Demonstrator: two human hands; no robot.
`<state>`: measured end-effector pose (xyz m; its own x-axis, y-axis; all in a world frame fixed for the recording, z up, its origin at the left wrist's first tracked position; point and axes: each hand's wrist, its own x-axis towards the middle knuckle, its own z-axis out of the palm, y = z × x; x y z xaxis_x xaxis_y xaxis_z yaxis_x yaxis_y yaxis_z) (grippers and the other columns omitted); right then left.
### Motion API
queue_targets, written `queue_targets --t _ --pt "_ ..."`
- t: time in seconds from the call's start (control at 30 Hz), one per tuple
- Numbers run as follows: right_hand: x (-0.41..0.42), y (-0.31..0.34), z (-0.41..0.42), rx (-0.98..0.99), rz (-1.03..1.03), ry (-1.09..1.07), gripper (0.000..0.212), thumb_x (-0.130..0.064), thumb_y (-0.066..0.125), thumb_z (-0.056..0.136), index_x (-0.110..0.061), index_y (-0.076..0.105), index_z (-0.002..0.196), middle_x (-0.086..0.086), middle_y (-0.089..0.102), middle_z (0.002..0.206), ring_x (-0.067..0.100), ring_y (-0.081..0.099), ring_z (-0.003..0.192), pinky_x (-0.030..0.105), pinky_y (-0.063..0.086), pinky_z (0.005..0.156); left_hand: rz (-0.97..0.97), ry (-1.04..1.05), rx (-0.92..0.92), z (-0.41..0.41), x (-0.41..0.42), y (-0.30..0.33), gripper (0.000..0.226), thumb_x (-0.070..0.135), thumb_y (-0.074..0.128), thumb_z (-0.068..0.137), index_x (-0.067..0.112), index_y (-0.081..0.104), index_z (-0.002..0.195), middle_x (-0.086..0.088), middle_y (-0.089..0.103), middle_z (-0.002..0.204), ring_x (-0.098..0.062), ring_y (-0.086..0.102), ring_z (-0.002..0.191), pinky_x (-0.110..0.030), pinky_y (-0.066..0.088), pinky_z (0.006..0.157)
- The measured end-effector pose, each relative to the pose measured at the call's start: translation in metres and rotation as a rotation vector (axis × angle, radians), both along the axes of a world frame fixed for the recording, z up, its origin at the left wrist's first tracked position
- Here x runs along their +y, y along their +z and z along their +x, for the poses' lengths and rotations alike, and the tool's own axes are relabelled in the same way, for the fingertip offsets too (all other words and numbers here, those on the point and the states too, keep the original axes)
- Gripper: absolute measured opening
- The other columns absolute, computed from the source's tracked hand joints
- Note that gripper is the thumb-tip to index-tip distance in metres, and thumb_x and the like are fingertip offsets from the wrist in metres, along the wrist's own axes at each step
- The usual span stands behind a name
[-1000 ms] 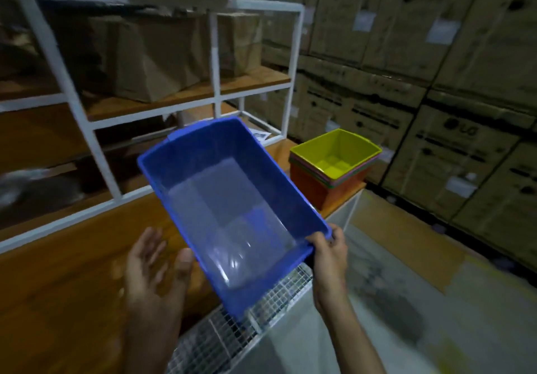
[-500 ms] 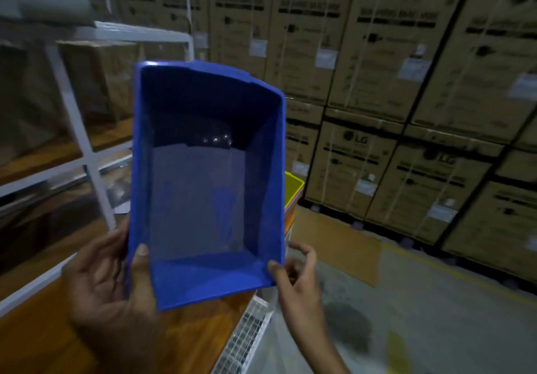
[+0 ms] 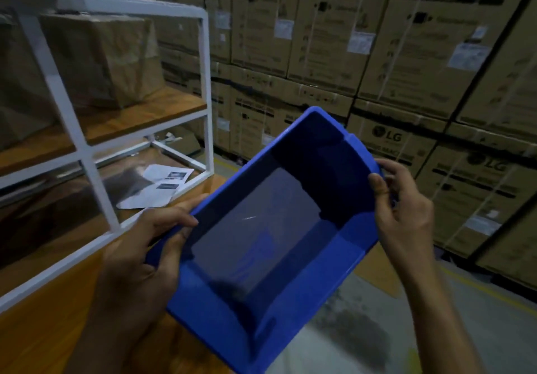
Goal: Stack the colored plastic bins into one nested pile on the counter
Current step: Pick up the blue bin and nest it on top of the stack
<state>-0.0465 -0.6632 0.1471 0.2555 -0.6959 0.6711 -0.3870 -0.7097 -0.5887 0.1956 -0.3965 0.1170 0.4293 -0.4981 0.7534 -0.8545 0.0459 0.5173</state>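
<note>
I hold an empty blue plastic bin [image 3: 261, 245] in the air over the counter's right end, its open side facing me and tilted. My left hand [image 3: 145, 245] grips its left long rim, thumb inside. My right hand [image 3: 404, 213] grips the right rim near the far corner. The bin hides the pile of coloured bins behind it; none of that pile shows.
The wooden counter [image 3: 37, 330] runs along the left under a white metal shelf frame [image 3: 96, 181]. A brown cardboard box [image 3: 98, 59] sits on the wooden shelf, printed paper sheets [image 3: 158, 187] below. Stacked LG cartons [image 3: 392, 62] wall the back; concrete floor [image 3: 363, 330] lies at right.
The bin has swung from upright in front of my face down and to the right. My right hand moved from the near corner up to the far right rim. The view shifted left.
</note>
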Motion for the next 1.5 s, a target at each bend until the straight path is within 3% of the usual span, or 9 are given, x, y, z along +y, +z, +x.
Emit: queue_targets --t 0.1,0.27,0.37,0.5,0.77,0.97,1.23,1.37,1.5 --pt "-0.042 -0.001 0.013 0.004 0.024 0.039 0.035 -0.043 0.053 0.11 -0.027 0.062 0.14 0.003 0.077 0.112 0.02 0.074 0.097 0.04 0.063 0.069 0.028 0.044 -0.014 0.005 -0.033 0.009 0.034 0.003 0.071 0.098 0.024 0.062 0.123 0.035 0.06 0.129 0.004 0.068 0.116 -0.009 0.057 0.087" --pt "-0.14 -0.032 0.044 -0.041 -0.039 0.06 0.028 -0.036 0.054 0.111 -0.02 0.064 0.131 0.007 0.079 0.096 0.027 0.073 0.077 0.044 0.058 0.061 0.022 0.186 0.201 0.004 -0.111 0.015 0.049 0.014 0.073 0.098 0.033 0.056 0.14 0.019 0.07 0.134 0.004 0.064 0.13 -0.019 0.053 0.103" --pt "-0.203 -0.048 0.055 -0.062 0.074 0.069 0.024 -0.035 0.053 0.111 -0.021 0.063 0.126 0.009 0.08 0.096 0.033 0.074 0.081 0.045 0.058 0.067 -0.077 0.359 0.404 -0.011 -0.16 0.003 0.039 0.034 0.068 0.102 0.038 0.053 0.138 0.018 0.062 0.139 0.024 0.055 0.119 -0.016 0.05 0.094" --pt "-0.27 -0.072 0.067 -0.002 0.207 0.103 0.022 -0.032 0.058 0.107 -0.018 0.067 0.122 0.017 0.08 0.095 0.041 0.073 0.09 0.04 0.043 0.067 -0.042 0.454 0.592 -0.033 -0.209 -0.028 0.025 0.05 0.05 0.11 0.044 0.06 0.132 0.016 0.071 0.125 -0.018 0.074 0.103 -0.047 0.065 0.073" --pt "-0.33 -0.093 0.106 0.273 0.271 0.289 0.03 -0.039 0.058 0.106 -0.017 0.068 0.124 0.024 0.078 0.106 0.047 0.07 0.104 0.047 0.053 0.079 0.041 0.611 0.692 -0.076 -0.247 -0.053 0.025 0.032 0.054 0.11 0.038 0.065 0.132 0.018 0.078 0.111 -0.002 0.074 0.087 -0.021 0.055 0.057" --pt "-0.35 -0.104 0.137 0.488 0.348 0.333 0.033 -0.052 0.056 0.102 -0.024 0.066 0.117 0.015 0.077 0.103 0.041 0.07 0.106 0.046 0.056 0.083 0.096 0.715 0.819 -0.078 -0.248 -0.068 0.039 0.031 0.057 0.109 0.029 0.056 0.148 0.002 0.068 0.126 -0.018 0.074 0.102 -0.044 0.062 0.068" --pt "-0.376 -0.145 0.172 0.658 0.5 0.376 0.049 -0.07 0.052 0.097 -0.023 0.065 0.104 0.008 0.075 0.098 0.034 0.07 0.091 0.048 0.06 0.08 0.241 0.84 0.906 -0.059 -0.237 -0.11 0.047 0.044 0.062 0.105 0.04 0.049 0.15 0.014 0.067 0.125 -0.02 0.072 0.105 -0.057 0.063 0.084" --pt "-0.38 -0.148 0.181 0.675 0.611 0.507 0.053 -0.067 0.053 0.101 -0.015 0.066 0.102 -0.001 0.068 0.082 0.014 0.061 0.071 0.036 0.047 0.065 0.211 0.872 1.034 -0.031 -0.239 -0.129 0.073 0.077 0.056 0.089 0.039 0.052 0.151 0.004 0.065 0.141 -0.024 0.066 0.127 -0.058 0.057 0.104" --pt "-0.38 -0.156 0.191 0.552 0.901 0.624 0.063 -0.072 0.054 0.097 -0.013 0.07 0.11 0.005 0.071 0.099 0.018 0.067 0.083 0.033 0.051 0.064 0.202 0.873 1.115 -0.004 -0.254 -0.15 0.095 0.101 0.041 0.076 0.038 0.058 0.146 -0.002 0.067 0.146 -0.03 0.064 0.131 -0.054 0.052 0.11"
